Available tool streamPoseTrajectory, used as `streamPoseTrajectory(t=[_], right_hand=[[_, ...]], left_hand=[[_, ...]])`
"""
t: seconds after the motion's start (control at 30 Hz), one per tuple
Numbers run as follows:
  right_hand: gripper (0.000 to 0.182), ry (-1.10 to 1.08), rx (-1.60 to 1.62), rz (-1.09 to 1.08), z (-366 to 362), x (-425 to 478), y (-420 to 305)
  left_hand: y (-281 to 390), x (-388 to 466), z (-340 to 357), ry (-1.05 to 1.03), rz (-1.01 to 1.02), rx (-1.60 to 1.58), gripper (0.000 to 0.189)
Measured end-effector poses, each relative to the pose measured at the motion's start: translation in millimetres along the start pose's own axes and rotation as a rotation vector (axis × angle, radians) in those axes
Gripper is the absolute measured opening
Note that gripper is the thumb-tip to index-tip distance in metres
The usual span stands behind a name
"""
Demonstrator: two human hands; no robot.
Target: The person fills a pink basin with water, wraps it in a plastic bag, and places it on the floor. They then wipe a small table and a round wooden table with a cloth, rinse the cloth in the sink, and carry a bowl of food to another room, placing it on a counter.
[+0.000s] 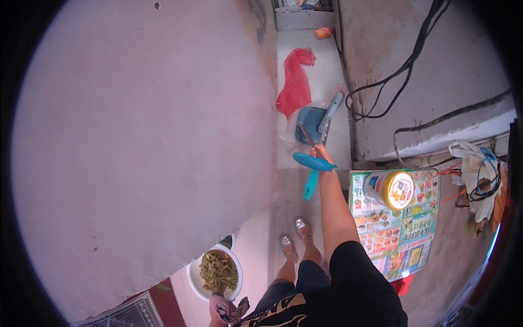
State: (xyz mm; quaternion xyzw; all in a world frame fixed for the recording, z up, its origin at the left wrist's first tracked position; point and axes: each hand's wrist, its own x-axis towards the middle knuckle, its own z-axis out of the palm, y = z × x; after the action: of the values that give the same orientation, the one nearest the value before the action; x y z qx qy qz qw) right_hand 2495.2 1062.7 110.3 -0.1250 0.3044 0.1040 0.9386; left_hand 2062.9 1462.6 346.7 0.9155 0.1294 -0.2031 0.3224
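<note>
My right hand (322, 153) is closed around slim tools with teal handles (312, 161). A narrow pointed blade (307, 135) sticks out beyond the fingers, over a blue-grey plastic dustpan (309, 118). A pale blue handle-like piece (331, 112) lies across the pan's right side. What I take for my left hand (216, 312) is low in the picture, by the rim of a white bowl (239, 282) with green, pod-like vegetable pieces (218, 269). Crumpled dark and pinkish cloth (235, 310) covers much of it, so its grip is hidden.
A red mesh bag (297, 86) and an orange packet (322, 33) lie on the pale ledge. A large wall (143, 143) fills the left. To the right, a tub with a yellow lid (398, 190) stands on a printed table cover (398, 233). Black cables (408, 65) hang above.
</note>
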Motion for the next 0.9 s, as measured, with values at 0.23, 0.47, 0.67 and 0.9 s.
streamPoseTrajectory(t=[0.23,0.47,0.67,0.9], right_hand=[[0.011,0.095,0.186,0.065,31,57,20],[0.04,0.314,-0.002,0.081,40,64,18],[0.052,0.126,-0.085,0.252,30,57,42],[0.045,0.145,-0.263,0.271,49,49,62]], left_hand=[[8,-15,13,0.045,-0.039,0.019,0.012],[12,-30,33,0.086,-0.094,0.02,0.012],[13,-41,46,0.112,-0.096,0.013,0.012],[10,-49,69,0.149,-0.104,-0.006,0.012]])
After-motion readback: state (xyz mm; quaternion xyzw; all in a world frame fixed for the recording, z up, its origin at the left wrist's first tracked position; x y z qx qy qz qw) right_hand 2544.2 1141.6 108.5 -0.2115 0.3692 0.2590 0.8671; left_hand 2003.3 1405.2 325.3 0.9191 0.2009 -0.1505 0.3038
